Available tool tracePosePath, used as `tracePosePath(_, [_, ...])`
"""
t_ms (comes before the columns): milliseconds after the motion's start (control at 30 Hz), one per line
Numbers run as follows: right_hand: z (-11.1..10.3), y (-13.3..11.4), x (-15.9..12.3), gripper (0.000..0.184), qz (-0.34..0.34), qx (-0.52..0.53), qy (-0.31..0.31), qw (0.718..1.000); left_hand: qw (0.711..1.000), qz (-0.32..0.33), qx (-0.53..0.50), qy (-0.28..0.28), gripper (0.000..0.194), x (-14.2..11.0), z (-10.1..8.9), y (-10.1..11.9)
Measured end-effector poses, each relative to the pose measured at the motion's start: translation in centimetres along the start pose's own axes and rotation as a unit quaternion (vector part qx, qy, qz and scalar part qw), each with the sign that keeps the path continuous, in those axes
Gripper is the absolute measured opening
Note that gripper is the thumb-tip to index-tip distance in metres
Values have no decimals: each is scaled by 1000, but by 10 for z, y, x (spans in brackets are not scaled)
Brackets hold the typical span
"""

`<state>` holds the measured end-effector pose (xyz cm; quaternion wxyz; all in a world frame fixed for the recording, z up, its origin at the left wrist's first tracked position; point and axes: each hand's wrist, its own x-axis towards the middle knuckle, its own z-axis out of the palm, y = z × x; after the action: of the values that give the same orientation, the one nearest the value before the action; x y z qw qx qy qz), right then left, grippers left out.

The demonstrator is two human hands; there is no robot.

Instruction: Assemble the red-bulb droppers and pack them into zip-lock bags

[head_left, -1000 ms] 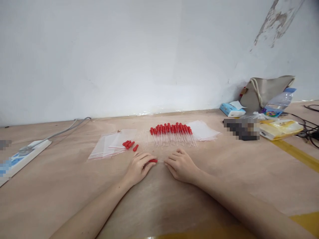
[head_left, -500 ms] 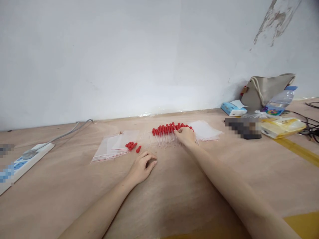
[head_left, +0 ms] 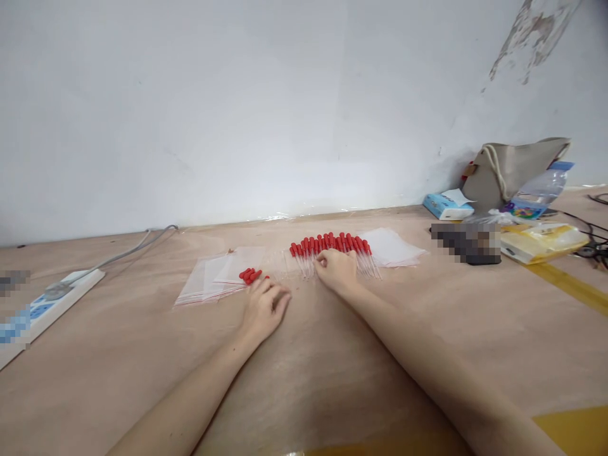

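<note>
Bulbs (head_left: 311, 244) rubbery; bags (head_left: 202, 278) smooth plas.; wall (head_left: 237, 114) matt w/ rough patch (head_left: 539, 35).

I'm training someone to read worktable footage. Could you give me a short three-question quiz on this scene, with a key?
1. Multiple choice. Which of these is nearest the left hand?
A) the blue tissue pack
B) the loose red bulbs
C) the grey bag

2. True or false. In this view, the right hand hides part of the row of red-topped droppers.

3. Fill the gap. The white power strip lies at the far ____ of the picture.

Key:
1. B; they lie right by its fingers.
2. True; some of the clear stems are behind it.
3. left
</note>
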<state>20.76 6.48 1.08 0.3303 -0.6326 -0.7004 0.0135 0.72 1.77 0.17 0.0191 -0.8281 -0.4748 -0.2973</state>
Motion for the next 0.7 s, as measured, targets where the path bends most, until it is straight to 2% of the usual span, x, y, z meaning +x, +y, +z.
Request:
tracePosePath(100, [12, -28, 3, 23, -27, -20, -49, 998, 986, -71, 139, 63, 19, 5, -5, -15])
tracePosePath(167, [21, -45, 10, 25, -4, -37, -81, 996, 975, -103, 188, 57, 22, 5, -7, -23])
tracePosePath(300, [36, -68, 26, 26, 69, -74, -128, 987, 967, -120, 223, 34, 26, 3, -6, -29])
tracePosePath(533, [46, -79, 30, 18, 80, -92, -164, 979, 968, -119, 218, 27, 26, 1, -3, -30])
tracePosePath(700, [37, -77, 21, 17, 52, -102, -174, 978, 968, -105, 221, 56, 28, 1, -2, -29])
